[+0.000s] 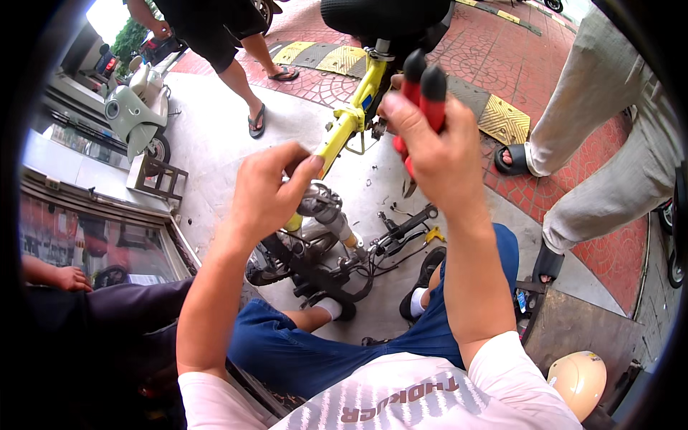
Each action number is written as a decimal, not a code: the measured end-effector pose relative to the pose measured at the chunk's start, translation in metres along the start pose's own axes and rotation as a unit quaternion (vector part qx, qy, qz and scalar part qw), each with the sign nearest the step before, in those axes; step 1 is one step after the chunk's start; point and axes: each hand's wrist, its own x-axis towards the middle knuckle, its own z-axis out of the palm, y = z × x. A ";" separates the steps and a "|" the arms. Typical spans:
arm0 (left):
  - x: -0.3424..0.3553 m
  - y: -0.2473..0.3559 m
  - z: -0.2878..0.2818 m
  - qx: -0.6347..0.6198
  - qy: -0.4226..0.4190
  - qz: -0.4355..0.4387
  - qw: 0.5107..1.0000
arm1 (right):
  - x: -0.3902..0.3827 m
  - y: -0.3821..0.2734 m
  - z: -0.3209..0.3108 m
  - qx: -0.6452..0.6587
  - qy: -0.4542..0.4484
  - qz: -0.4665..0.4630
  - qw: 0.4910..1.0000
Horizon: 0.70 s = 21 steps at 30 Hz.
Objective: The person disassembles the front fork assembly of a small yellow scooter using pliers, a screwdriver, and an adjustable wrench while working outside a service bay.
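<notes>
My left hand (272, 186) has its fingers closed on the lower end of the yellow bike frame (347, 122), just above a silver metal joint (317, 199). My right hand (437, 158), raised beside the frame, grips red pliers (432, 93) with black-tipped handles; their metal jaws point down and are mostly hidden. Below my hands a black and silver handlebar assembly (390, 235), with cables and a small yellow part (433, 235), lies low over the pale floor between my feet.
A person in black shorts (208, 29) stands ahead left, another in grey trousers (595, 193) at right, and a person's hand (68, 278) is at left. A pale scooter (132, 115), wooden stand (154, 179), striped speed bump (505, 118) and cream helmet (577, 383) surround me.
</notes>
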 end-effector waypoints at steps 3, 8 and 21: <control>-0.005 -0.009 0.024 -0.137 0.019 -0.071 0.988 | -0.001 0.033 0.010 0.033 0.081 -0.022 0.996; -0.005 -0.024 0.035 -0.168 0.143 -0.078 0.972 | 0.012 0.043 0.009 0.290 0.084 0.021 0.953; -0.006 -0.042 0.011 -0.085 -0.060 -0.040 0.994 | 0.019 0.078 0.039 0.557 0.091 0.292 0.772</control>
